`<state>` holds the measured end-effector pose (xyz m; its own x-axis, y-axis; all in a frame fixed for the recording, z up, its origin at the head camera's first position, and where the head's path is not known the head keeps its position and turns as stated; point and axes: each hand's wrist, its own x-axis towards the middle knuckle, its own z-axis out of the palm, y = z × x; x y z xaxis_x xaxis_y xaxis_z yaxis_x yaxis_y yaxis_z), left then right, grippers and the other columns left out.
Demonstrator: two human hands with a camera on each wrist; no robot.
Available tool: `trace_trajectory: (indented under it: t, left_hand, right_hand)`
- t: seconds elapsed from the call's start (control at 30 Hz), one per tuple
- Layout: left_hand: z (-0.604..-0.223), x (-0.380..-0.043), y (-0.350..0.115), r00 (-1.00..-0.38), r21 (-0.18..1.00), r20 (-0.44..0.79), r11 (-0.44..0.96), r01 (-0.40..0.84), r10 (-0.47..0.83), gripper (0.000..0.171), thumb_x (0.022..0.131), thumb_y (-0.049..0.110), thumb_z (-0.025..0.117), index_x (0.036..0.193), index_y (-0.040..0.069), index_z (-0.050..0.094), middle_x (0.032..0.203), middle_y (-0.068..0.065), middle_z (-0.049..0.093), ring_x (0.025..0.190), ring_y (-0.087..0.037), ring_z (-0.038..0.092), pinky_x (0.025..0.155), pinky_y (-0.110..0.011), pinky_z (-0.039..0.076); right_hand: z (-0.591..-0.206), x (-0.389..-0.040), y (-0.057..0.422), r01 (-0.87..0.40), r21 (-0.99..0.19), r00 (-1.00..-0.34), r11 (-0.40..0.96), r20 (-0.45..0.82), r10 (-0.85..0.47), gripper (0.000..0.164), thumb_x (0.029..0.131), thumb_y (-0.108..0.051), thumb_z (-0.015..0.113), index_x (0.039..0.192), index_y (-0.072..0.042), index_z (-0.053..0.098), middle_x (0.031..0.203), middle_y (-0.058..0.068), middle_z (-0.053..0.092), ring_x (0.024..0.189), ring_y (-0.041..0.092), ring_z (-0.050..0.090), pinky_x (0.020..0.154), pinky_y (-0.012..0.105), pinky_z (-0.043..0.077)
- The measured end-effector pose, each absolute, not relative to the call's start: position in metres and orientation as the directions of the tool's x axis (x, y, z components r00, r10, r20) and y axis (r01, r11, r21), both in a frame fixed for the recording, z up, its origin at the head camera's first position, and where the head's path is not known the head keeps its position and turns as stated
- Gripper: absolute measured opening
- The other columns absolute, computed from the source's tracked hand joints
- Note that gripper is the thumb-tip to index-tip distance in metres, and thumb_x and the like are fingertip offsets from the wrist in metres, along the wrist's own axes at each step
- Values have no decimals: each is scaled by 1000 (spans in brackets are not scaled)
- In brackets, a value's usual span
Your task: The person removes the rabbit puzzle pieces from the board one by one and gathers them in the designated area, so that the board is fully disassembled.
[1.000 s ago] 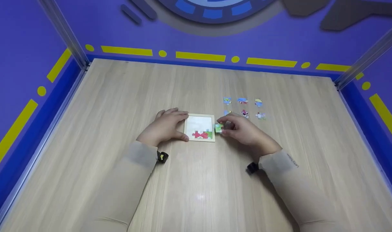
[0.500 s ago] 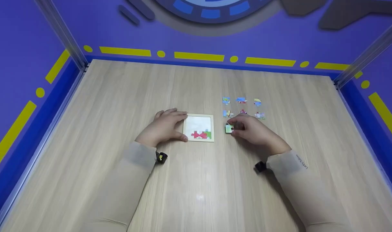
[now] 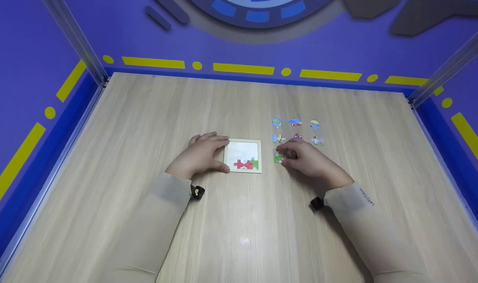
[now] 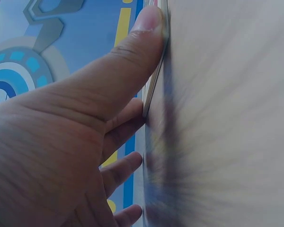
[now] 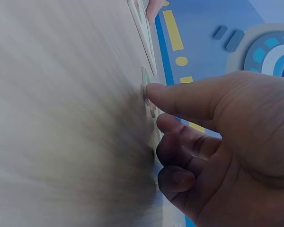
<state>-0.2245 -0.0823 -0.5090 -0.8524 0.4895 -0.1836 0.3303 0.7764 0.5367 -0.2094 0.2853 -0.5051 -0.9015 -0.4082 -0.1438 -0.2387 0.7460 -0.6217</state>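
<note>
A square puzzle frame (image 3: 259,157) in pale wood lies mid-table. Along its lower edge sit joined red and green pieces (image 3: 245,164) on the white base. My left hand (image 3: 195,155) holds the frame's left side, thumb at the near corner and index finger at the far one; in the left wrist view the thumb overlaps its edge. Just right of the frame, my right hand (image 3: 307,161) pinches a green puzzle piece (image 3: 278,158) between thumb and index finger, close over the table. In the right wrist view, the thumb (image 5: 158,92) covers part of this piece.
Several loose puzzle pieces lie in two rows beyond my right hand, among them a blue one (image 3: 276,122) and a yellow-and-blue one (image 3: 315,124). My right fingers partly cover a red piece (image 3: 298,136). Blue-purple walls (image 3: 239,51) border the wooden table (image 3: 164,102).
My right hand has moved right from the frame's edge with the green piece, which has changed tilt and shows a deeper green. My left hand stays at the frame.
</note>
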Motion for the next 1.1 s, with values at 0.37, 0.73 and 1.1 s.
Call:
trace_trajectory:
  t: [0.37,0.73,1.1]
  left_hand:
    - [-509,-224,-81,-851,532,-175,775,342,495,101,85,48,97,170,14,53,182,0,46,178,-35,24,145,-66,8]
    - [-509,-223,-80,-855,513,-167,784,350,491,102,85,50,97,169,14,54,181,-1,47,177,-36,26,144,-68,10]
    - [-509,-224,-79,-855,495,-147,785,372,498,99,85,51,97,167,12,57,180,-3,48,176,-38,26,144,-67,15]
  right_hand:
    - [-495,-202,269,-252,-677,-894,691,-109,-434,49,103,-8,80,152,-8,71,145,13,69,104,25,61,87,32,54]
    - [-487,-201,225,-301,-733,-857,610,-74,-511,42,109,-16,72,150,-6,71,149,13,69,112,28,68,92,36,58]
    - [-490,-200,186,-240,-769,-867,592,-104,-487,38,111,-12,66,148,-6,72,149,12,67,115,28,69,91,36,58]
